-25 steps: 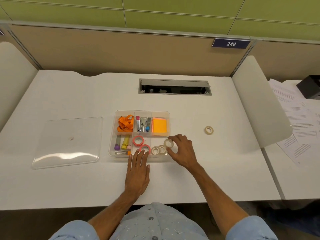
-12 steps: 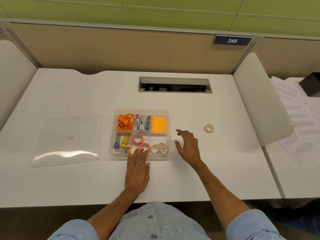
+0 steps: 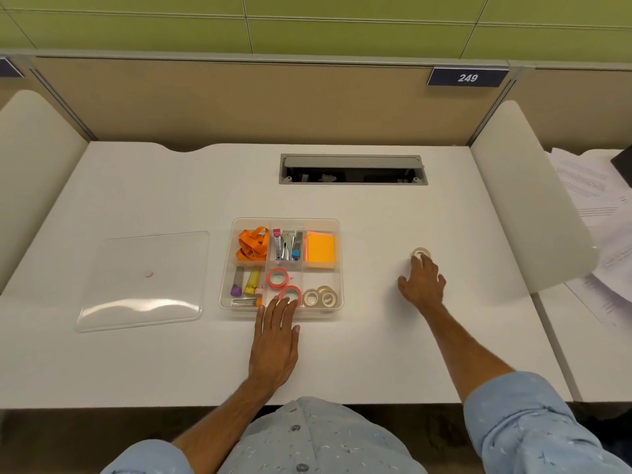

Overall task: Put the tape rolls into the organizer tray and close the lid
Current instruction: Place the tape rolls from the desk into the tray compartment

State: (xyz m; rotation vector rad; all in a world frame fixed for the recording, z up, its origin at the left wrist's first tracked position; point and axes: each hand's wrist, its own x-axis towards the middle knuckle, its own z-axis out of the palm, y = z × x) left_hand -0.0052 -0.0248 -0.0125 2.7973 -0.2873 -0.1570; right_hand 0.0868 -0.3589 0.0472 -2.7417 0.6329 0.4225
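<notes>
A clear organizer tray (image 3: pixel 337 223) sits mid-desk. Its front compartments hold two pink tape rolls (image 3: pixel 277 278) and three cream tape rolls (image 3: pixel 320 297). One more cream tape roll (image 3: pixel 420 251) lies on the desk to the right of the tray. My right hand (image 3: pixel 423 283) reaches over to it, fingertips touching its near edge, fingers spread and not closed around it. My left hand (image 3: pixel 276 340) rests flat on the desk, fingertips against the tray's front wall. The clear lid (image 3: pixel 143 280) lies flat to the left of the tray.
The tray's other compartments hold orange bands (image 3: pixel 253 243), staplers (image 3: pixel 288 245), orange sticky notes (image 3: pixel 319 248) and glue sticks (image 3: pixel 245 282). A cable hatch (image 3: pixel 352 169) opens at the desk's back. Side dividers flank the desk; papers (image 3: pixel 595 200) lie beyond the right one.
My right hand let go of a cream roll in the tray's front right compartment, then moved right across the desk to the lone roll. My left hand stayed put.
</notes>
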